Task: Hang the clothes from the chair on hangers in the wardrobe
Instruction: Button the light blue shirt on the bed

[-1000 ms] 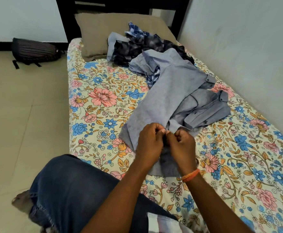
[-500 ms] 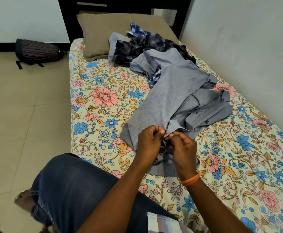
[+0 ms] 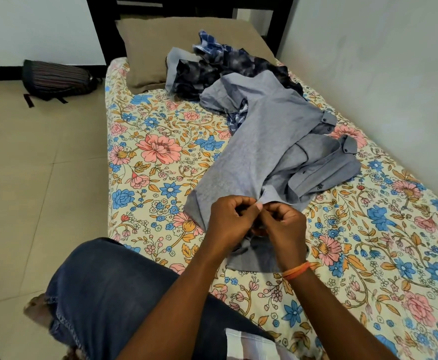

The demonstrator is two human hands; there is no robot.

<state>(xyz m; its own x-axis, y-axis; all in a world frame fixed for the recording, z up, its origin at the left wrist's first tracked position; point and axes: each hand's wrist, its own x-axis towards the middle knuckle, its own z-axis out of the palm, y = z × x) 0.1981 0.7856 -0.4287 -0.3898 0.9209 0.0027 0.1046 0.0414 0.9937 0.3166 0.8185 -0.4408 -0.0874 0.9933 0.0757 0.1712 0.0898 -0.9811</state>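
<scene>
Grey shirt (image 3: 259, 162) — spread on the floral bedsheet (image 3: 160, 152) at centre frame; long axis running from the near hem at lower centre up and away toward the clothes pile (image 3: 228, 66) at upper centre, by the brown pillow (image 3: 160, 42). Left hand (image 3: 229, 222) and right hand (image 3: 285, 224) — side by side at the shirt's near end, fingertips meeting, each pinching a fold of its front edge, probably at a button; both equally near, the rest of the garment lying straight ahead of them. Hidden: the pinched spot itself, covered by the knuckles — button or buttonhole not discernible; no hanger, chair or wardrobe in view. Backpack (image 3: 54, 81) — on the floor, upper left.
</scene>
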